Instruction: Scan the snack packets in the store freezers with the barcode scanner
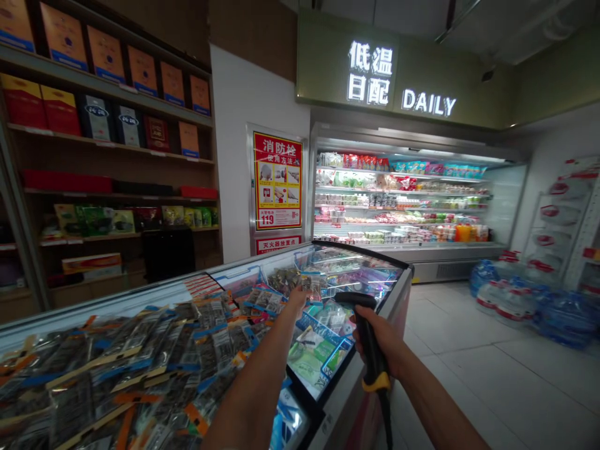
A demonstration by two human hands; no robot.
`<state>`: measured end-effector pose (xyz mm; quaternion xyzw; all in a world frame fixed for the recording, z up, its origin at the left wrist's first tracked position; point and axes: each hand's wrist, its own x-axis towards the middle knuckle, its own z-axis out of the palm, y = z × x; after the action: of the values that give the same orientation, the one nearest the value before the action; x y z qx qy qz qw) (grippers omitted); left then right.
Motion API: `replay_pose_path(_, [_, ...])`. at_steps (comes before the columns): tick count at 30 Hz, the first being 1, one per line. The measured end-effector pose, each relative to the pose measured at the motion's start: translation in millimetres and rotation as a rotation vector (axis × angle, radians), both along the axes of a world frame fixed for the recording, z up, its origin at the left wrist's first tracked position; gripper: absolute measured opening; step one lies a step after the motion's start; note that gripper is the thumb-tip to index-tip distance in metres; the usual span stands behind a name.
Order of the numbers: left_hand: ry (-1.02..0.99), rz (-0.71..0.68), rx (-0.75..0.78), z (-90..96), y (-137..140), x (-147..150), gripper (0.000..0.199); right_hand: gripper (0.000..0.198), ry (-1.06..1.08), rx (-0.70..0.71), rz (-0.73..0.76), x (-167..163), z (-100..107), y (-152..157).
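My right hand [382,340] is wrapped round the grip of a black and yellow barcode scanner [368,337], its cord hanging down. The scanner's head points left, over the freezer's edge. Stretched forward across the chest freezer [363,390], my left hand [297,302] has its fingers closed on a small clear packet [313,287] with a blue edge. Many similar flat packets [154,350] with blue, orange and tan edges lie heaped on the freezer's glass top to the left. Under the glass, green and white bags [312,353] are visible.
Shelves [112,140] with boxes and bags stand along the left wall. A lit open fridge [403,200] fills the back, beside a red fire-hydrant notice [277,180]. Large water bottles [562,319] stand on the tiled floor [459,356] at right.
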<state>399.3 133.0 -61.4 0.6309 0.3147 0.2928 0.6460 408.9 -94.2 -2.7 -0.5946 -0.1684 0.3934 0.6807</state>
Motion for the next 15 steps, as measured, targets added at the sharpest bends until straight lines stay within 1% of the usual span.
replay_pose_path(6, [-0.043, 0.003, -0.044, 8.8, -7.1, -7.4, 0.024, 0.028, 0.010, -0.003, 0.029, -7.4, 0.9, -0.9])
replay_pose_path(9, [-0.038, 0.023, -0.024, 11.0, -7.4, -8.8, 0.025, 0.028, 0.014, 0.003, 0.030, -7.4, 2.2, -1.0])
replay_pose_path(11, [-0.001, 0.051, 0.048, 10.6, -3.7, -9.9, 0.025, 0.028, 0.003, 0.002, -0.003, -4.2, 3.2, -2.7])
replay_pose_path(13, [0.081, 0.114, 0.182, 9.4, 3.5, -12.6, 0.027, 0.028, -0.017, -0.001, -0.048, 1.5, 3.5, -6.2])
replay_pose_path(15, [0.209, 0.201, 0.332, 8.5, 13.6, -18.6, 0.029, 0.028, -0.029, -0.006, -0.080, 8.6, 2.5, -11.2])
